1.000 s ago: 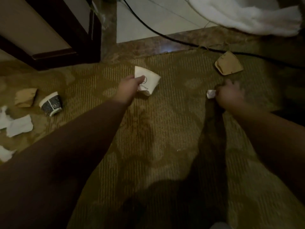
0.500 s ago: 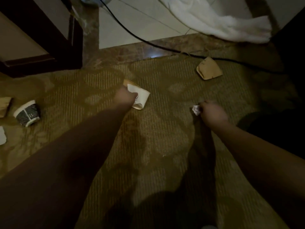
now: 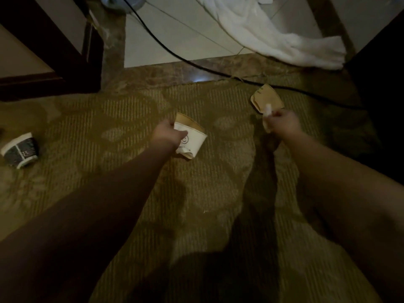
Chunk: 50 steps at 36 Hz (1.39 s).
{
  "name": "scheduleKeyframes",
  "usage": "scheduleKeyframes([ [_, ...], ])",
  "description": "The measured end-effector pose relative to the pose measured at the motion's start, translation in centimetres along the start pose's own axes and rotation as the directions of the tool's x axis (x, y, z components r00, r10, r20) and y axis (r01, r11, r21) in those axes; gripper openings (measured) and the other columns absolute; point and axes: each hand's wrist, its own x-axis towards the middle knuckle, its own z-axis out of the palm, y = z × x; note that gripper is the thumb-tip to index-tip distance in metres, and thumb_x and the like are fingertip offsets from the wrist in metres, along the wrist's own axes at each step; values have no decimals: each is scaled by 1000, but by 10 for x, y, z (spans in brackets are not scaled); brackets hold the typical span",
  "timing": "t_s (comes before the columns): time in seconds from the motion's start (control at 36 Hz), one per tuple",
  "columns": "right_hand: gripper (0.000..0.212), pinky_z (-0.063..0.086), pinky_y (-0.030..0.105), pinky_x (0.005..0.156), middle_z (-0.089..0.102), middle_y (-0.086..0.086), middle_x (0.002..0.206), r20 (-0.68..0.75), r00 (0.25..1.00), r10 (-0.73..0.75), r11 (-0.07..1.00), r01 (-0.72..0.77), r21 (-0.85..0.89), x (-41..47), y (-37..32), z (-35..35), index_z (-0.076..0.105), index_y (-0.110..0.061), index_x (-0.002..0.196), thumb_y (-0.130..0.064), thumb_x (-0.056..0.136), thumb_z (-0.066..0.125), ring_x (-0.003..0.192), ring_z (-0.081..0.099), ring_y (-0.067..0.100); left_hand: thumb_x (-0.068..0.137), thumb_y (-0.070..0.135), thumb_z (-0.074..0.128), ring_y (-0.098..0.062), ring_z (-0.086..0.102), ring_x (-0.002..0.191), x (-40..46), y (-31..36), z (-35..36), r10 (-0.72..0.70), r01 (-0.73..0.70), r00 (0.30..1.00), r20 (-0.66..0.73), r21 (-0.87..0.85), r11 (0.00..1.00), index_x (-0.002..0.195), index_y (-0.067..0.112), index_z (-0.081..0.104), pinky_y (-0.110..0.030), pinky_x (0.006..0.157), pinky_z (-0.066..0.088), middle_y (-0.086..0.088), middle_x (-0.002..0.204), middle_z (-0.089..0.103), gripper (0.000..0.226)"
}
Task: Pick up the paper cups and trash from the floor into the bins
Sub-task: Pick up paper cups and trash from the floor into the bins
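Floor: patterned carpet (image 3: 131, 119) is meeting tile at the far edge.
Left hand (image 3: 167, 135): gripping a white paper cup (image 3: 192, 139) with brown paper nested behind it.
Right hand (image 3: 283, 124): pinching a small white scrap (image 3: 267, 110).
Next target: flattened brown cup (image 3: 266, 98) is lying touching or just beyond the right hand, nearer than the left.
Remaining: dark cup (image 3: 20, 149) is lying on its side near the left edge.
Bins: none showing.

Three paper cups show around the black cable (image 3: 196, 64): one white cup (image 3: 193, 141) nearer the camera than the cable, one dark printed cup (image 3: 20, 150) far to its left, and one flattened brown cup (image 3: 267, 98) just below it. There is one small white paper scrap (image 3: 267, 110) near the cable and one white towel (image 3: 273, 33) beyond it. Two hands are in view, a left hand (image 3: 167, 133) and a right hand (image 3: 283, 123).
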Motion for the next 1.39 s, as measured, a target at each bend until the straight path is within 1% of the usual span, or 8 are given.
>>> scheduleKeyframes([
  [0.11, 27, 53, 42, 95, 63, 2, 118, -38, 995, 92, 988, -87, 125, 23, -17, -11, 63, -24, 121, -35, 97, 61, 107, 62, 22, 86, -1, 72, -16, 67, 61, -19, 21, 9, -52, 68, 996, 73, -231, 971, 115, 12, 62, -38, 46, 56, -5, 90, 70, 33],
  [0.28, 37, 48, 35, 95, 64, 7, 108, -41, 995, 96, 995, -95, 6, 51, -29, 0, 61, -21, 99, -55, 98, 47, 102, 61, 27, 83, -4, 72, -28, 73, 83, -39, 32, 4, 9, 28, 992, 128, -288, 957, 97, 19, 65, -43, 69, 60, -9, 96, 74, 28],
  [0.42, 67, 51, 39, 92, 68, 12, 110, -99, 992, 79, 987, -92, -133, 77, -23, 17, 69, -11, 108, -68, 93, 37, 99, 64, 31, 84, -4, 70, -20, 72, 81, -50, 35, -9, 2, 32, 992, 126, -271, 962, 104, 18, 66, -27, 53, 54, -3, 94, 74, 30],
  [0.61, 42, 44, 38, 96, 49, 18, 135, -212, 972, -96, 959, 33, -281, 61, -20, 33, 63, -13, 124, -45, 99, 50, 116, 54, 31, 86, -5, 67, -20, 70, 81, -59, 33, -27, -26, 55, 992, 124, -238, 970, 109, 15, 63, -27, 50, 56, -7, 96, 72, 30],
  [0.83, 44, 48, 43, 99, 50, 11, 135, -303, 950, 76, 969, 2, 248, 37, -38, 37, 53, -13, 126, -42, 95, 59, 118, 56, 28, 84, -8, 68, -18, 71, 74, -62, 28, -41, 10, 19, 994, 109, -261, 965, 109, 12, 64, -24, 49, 54, -5, 92, 73, 32],
  [0.94, 47, 47, 40, 101, 53, 11, 139, -175, 961, 215, 866, -105, 489, 16, -41, 30, 48, -12, 137, -27, 94, 61, 122, 55, 29, 83, -6, 69, -22, 74, 81, -62, 25, -46, 31, 4, 991, 132, -254, 967, 106, 14, 66, -32, 63, 58, -5, 94, 76, 31],
  [1.11, 40, 45, 31, 88, 59, 6, 125, -11, 980, 198, 860, -168, 481, -30, -44, 32, 54, -10, 137, -13, 98, 58, 118, 56, 26, 82, -7, 70, -27, 75, 83, -64, 27, -51, 68, -26, 988, 137, -291, 956, 112, 8, 66, -37, 69, 60, -11, 96, 76, 34],
  [1.39, 49, 57, 37, 79, 59, -1, 125, -42, 993, 110, 821, -66, 567, -152, -30, -11, 47, -21, 142, -24, 96, 62, 99, 61, 16, 76, -4, 74, -32, 74, 87, -90, 57, -45, 168, -103, 965, 202, -298, 949, 106, 6, 69, -43, 76, 61, -14, 96, 75, 32],
])
